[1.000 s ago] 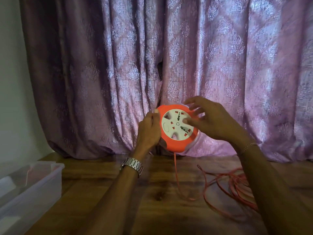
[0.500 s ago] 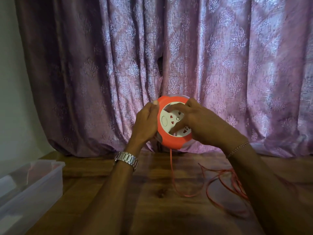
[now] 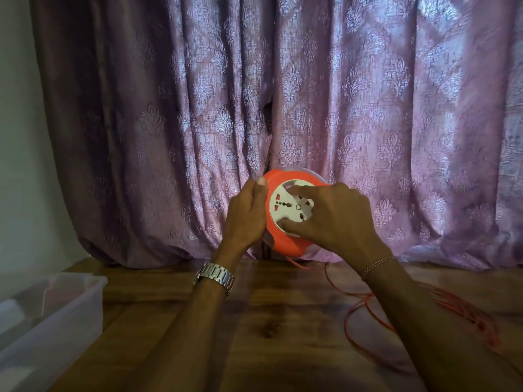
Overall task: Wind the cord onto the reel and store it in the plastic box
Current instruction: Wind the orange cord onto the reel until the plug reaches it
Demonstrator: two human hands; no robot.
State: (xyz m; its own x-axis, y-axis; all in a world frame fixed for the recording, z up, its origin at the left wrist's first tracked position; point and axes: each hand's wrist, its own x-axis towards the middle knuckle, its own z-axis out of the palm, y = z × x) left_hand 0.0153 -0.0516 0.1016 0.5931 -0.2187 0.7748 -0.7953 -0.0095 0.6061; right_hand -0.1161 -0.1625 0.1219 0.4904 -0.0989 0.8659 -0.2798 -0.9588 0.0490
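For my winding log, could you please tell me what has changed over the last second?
The right hand turned the white socket face, fingers shifting across it, and the loose cord drew in toward the reel. The left hand kept its grip on the rim; the plastic box stayed put.
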